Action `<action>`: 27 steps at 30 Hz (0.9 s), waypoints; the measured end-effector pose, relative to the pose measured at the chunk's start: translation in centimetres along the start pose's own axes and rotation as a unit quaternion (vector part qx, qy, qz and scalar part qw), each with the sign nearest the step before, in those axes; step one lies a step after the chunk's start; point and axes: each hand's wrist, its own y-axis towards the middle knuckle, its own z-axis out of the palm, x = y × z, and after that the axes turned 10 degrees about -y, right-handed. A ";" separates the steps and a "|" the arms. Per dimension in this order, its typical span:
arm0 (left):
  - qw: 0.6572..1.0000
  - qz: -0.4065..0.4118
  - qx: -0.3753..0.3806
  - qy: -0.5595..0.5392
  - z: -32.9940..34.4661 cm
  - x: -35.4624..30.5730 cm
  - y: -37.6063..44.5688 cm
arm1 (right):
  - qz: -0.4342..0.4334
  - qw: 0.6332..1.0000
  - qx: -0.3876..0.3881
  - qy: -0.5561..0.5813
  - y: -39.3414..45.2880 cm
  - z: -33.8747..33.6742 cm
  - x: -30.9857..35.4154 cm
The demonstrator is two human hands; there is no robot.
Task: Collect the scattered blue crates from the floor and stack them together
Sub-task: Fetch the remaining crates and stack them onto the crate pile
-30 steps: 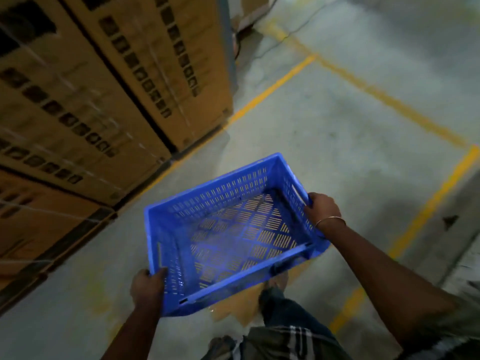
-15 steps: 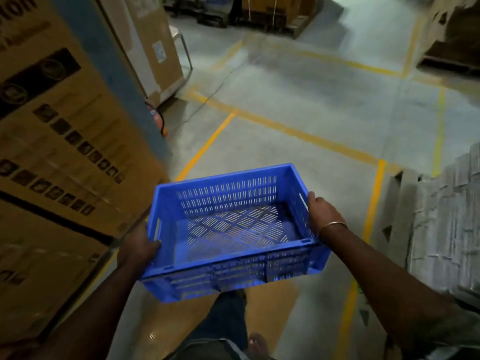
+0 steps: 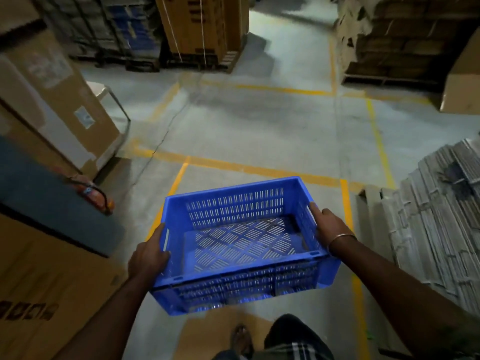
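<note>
An empty blue slotted crate (image 3: 241,245) is carried level in front of me, above the concrete floor. My left hand (image 3: 148,255) grips its left wall at the handle slot. My right hand (image 3: 331,227), with a thin bangle on the wrist, grips the right wall. Far back at the upper left, blue shapes (image 3: 132,29) show behind dark racking; I cannot tell whether they are crates.
Tall cardboard cartons (image 3: 44,276) line the left side, with a red extinguisher (image 3: 91,192) beside them. Flattened grey cardboard stacks (image 3: 441,229) stand at the right. Palletised boxes (image 3: 202,29) sit far ahead. Yellow floor lines (image 3: 259,168) cross the concrete aisle. A cardboard sheet (image 3: 213,333) lies underfoot.
The view has swung up and forward along the aisle, showing more floor and far pallets. The crate has levelled out and stays held in both hands.
</note>
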 end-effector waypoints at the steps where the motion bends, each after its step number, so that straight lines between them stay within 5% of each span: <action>1: 1.000 0.005 0.004 0.001 -0.3 -1.6 2.2 | 0.010 1.000 0.003 0.002 1.4 -0.6 -0.7; 27: 0.986 0.159 0.034 0.031 7.3 -50.0 55.6 | 0.203 0.974 -0.048 0.086 50.4 -14.5 -26.5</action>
